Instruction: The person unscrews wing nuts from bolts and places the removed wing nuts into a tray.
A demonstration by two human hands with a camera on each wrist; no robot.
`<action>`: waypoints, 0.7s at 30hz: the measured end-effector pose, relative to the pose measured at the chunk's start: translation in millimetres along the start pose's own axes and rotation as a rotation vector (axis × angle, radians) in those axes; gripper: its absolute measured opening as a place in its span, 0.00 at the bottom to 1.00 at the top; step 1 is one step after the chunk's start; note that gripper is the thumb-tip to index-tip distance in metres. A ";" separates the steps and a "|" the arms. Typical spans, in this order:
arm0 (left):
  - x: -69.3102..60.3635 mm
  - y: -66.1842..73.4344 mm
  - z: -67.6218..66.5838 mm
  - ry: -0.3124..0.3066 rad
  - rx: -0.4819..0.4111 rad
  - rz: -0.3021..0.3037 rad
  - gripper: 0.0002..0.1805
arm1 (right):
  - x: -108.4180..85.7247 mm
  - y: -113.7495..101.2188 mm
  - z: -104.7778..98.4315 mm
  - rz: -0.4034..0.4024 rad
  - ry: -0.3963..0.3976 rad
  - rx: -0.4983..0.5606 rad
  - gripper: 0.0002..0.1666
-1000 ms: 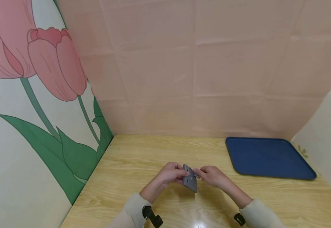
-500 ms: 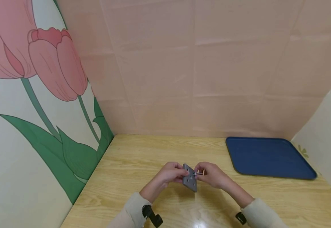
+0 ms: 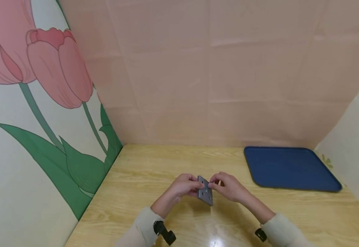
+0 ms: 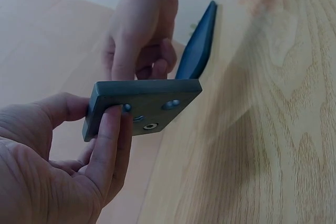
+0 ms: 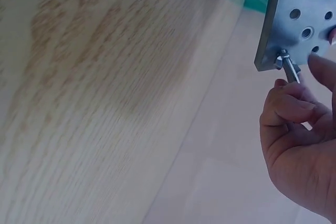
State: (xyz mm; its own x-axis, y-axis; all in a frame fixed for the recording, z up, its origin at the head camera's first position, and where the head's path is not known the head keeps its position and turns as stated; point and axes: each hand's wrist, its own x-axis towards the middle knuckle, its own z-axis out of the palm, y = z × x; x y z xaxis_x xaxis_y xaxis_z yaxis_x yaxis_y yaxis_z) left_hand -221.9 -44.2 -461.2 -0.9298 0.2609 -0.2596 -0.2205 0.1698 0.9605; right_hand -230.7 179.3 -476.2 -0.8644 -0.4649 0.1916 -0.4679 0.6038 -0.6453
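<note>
A grey metal plate with several round holes is held up on its edge above the table. My left hand grips one side of it, thumb on one face and fingers on the other. Through a corner hole stands a bolt carrying a wing nut, plain in the right wrist view. My right hand has its fingers bent around the bolt's end at the wing nut; one blurred digit stands a little off. In the head view these fingers cover the bolt. A round metal fastener shows on the plate's other face.
A blue tray lies at the right back of the wooden table. Behind the table hangs a pinkish cloth backdrop. A tulip-patterned panel borders the left side. Black straps are on the wrists.
My right fingers have shifted around the bolt, which showed between them half a second ago and is now covered in the head view. The left hand holds the plate steady.
</note>
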 end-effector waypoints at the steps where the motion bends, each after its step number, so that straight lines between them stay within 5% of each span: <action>1: -0.1 0.0 0.0 0.001 0.003 0.000 0.10 | 0.6 -1.0 0.0 0.024 0.004 0.009 0.09; 10: 0.7 -4.0 0.7 0.004 0.005 -0.006 0.11 | 0.8 -6.0 5.6 0.324 -0.046 0.032 0.25; 21: 1.8 -2.9 -0.7 -0.011 -0.021 -0.003 0.11 | 0.7 -6.1 4.2 0.349 -0.123 0.036 0.28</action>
State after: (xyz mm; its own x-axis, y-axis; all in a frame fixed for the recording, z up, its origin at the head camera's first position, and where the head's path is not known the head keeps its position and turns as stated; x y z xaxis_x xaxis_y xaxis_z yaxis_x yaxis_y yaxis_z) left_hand -223.1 -44.9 -464.4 -0.9258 0.2710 -0.2635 -0.2296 0.1506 0.9615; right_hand -227.6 172.5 -475.3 -0.9412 -0.3105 -0.1330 -0.1404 0.7177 -0.6820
